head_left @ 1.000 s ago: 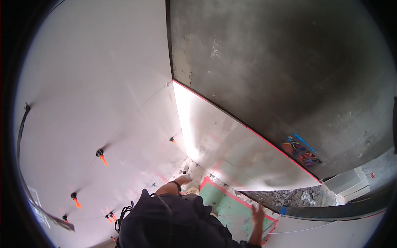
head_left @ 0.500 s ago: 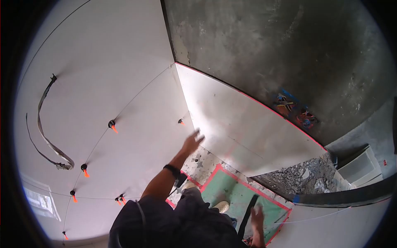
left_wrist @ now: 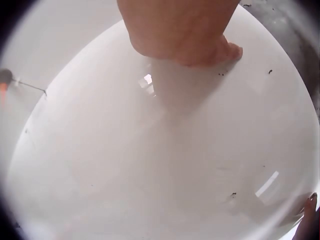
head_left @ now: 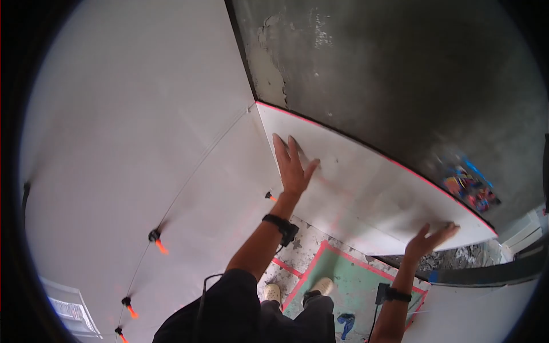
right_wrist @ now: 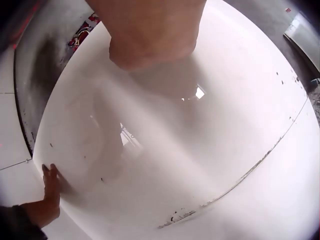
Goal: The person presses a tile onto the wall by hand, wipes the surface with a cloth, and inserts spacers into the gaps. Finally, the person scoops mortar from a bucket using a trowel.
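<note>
My left hand [head_left: 294,171] lies with straight, spread fingers on the glossy white wall panel [head_left: 349,183], near the corner with the left wall. Farther right, my right hand [head_left: 426,243] reaches over the same panel's lower right part, fingers extended and thumb apart. In the left wrist view the heel of the left hand [left_wrist: 185,35] meets the shiny panel surface [left_wrist: 150,165]. The right wrist view shows the right hand [right_wrist: 150,35] against the panel, its fingers hidden. Neither hand grips anything. A thin red line [head_left: 389,163] runs along the panel's top edge.
Orange-and-black clips [head_left: 157,240] sit on the joints of the left white wall [head_left: 143,114]. Bare grey wall [head_left: 372,68] with a wire-filled opening [head_left: 472,186] rises above the panel. Below are a green floor sheet [head_left: 366,291] edged in red, a blue item [head_left: 346,324] and rubble [head_left: 457,257].
Both hands have risen from low near the floor onto the white panel, the left to its upper left and the right to its lower right. The head view has shifted.
</note>
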{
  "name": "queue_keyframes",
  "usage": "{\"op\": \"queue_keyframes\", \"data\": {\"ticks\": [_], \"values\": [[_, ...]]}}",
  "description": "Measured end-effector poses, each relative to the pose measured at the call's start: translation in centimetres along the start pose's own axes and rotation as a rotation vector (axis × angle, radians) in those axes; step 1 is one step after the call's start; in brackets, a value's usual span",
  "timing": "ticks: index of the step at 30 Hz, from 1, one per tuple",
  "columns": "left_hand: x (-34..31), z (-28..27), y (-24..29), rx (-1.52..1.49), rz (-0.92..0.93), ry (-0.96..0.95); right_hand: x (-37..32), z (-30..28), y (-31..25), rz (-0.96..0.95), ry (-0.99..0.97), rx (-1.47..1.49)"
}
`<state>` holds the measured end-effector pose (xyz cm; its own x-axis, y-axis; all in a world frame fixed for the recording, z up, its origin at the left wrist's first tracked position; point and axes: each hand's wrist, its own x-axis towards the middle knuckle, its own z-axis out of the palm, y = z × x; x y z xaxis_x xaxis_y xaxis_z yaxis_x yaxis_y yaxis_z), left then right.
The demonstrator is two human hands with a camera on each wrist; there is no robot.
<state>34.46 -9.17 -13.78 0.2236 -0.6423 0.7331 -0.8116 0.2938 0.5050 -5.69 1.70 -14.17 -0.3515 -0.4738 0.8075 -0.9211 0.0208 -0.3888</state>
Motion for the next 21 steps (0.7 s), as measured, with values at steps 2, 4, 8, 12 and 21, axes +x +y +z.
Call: {"op": "queue_keyframes", "data": {"ticks": [2, 4, 8, 12, 21], "values": [[-0.7, 2.0, -1.4, 0.005, 0.096, 0.1, -0.8, 2.2, 1.6, -0.026, 0.095, -0.046], [-0.8, 3.4, -1.6, 0.021, 0.102, 0.141, -0.8, 4.0, 2.0, 0.059, 0.185, -0.034], [-0.4, 5.4, -2.1, -0.039, 0.08, 0.277, 1.5, 6.3, -3.2, 0.409, 0.412, 0.515], [-0.3, 5.9, -2.2, -0.153, 0.109, 0.346, 1.5, 7.0, -1.5, 0.358, 0.47, 0.216], [-0.1, 6.3, -2.3, -0.183, 0.162, 0.377, 0.4, 6.5, 2.0, 0.045, 0.411, -0.085]]}}
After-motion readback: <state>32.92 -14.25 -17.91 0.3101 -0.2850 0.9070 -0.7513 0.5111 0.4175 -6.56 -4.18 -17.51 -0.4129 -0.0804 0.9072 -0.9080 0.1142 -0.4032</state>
